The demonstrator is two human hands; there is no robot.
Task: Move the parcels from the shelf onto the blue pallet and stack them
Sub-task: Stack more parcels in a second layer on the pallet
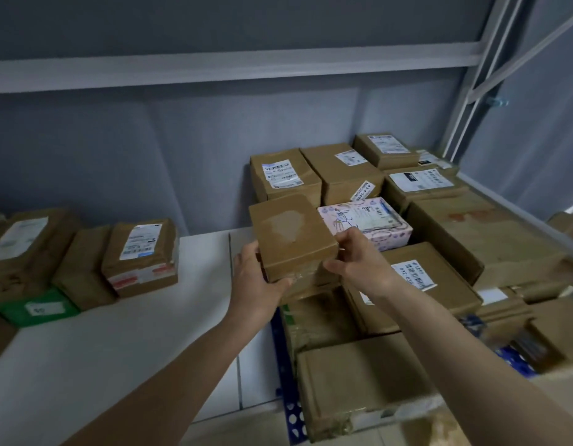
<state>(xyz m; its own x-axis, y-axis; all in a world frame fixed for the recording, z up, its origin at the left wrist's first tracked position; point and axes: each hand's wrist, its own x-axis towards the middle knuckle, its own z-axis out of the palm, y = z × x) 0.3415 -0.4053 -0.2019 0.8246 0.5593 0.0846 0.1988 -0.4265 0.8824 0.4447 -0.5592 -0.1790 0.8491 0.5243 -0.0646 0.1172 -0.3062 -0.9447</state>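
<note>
I hold a small brown cardboard parcel (291, 233) between both hands over the left part of the stack. My left hand (258, 275) grips its lower left corner, thumb along the front face. My right hand (359, 255) grips its right side and front edge. Under and around it, several brown parcels are stacked on the blue pallet (290, 410), whose perforated edge shows at the bottom. A pink patterned box (372, 220) lies just right of the held parcel. More parcels (143, 255) stand on the white shelf (118, 333) to the left.
A green box (37, 309) sits at the shelf's left front under brown parcels. A grey wall and white shelf beam (214, 72) run behind. A white metal upright (472, 88) rises at the right. A large flat carton (478, 236) lies on the stack's right side.
</note>
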